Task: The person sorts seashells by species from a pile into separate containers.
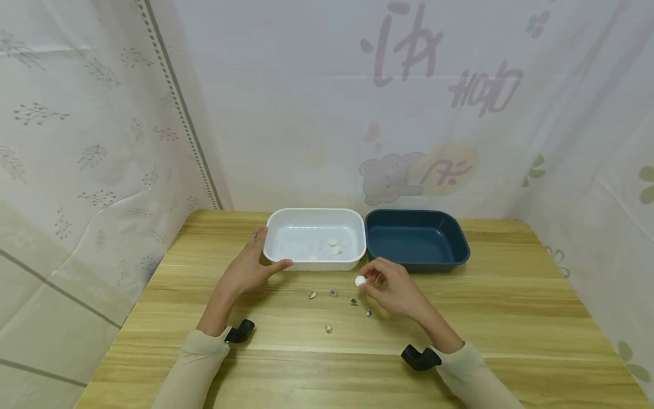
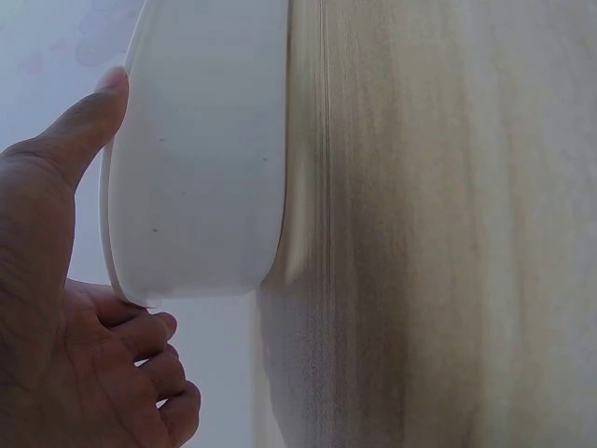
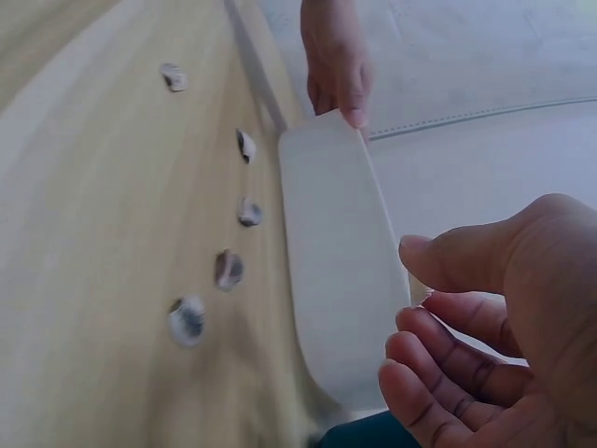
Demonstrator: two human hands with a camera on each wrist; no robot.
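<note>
My left hand [image 1: 248,266] grips the left end of a white plastic basin [image 1: 315,265], its thumb on the front rim and its fingers round the corner. In the left wrist view the thumb and curled fingers touch that rim. My right hand [image 1: 392,287] pinches a small, round white piece [image 1: 360,280], perhaps a shell, above the table near the basin's front right corner. Fingers mostly hide this piece in the right wrist view. Pale shells [image 1: 334,246] lie inside the basin. Several small dark-and-white shells [image 3: 187,320] are scattered on the table in front of it.
A dark blue basin [image 1: 418,265] stands against the white basin's right side. Both sit near the back edge of the wooden table [image 1: 286,363]. Printed cloth [image 1: 286,113] hangs behind the table and along its sides.
</note>
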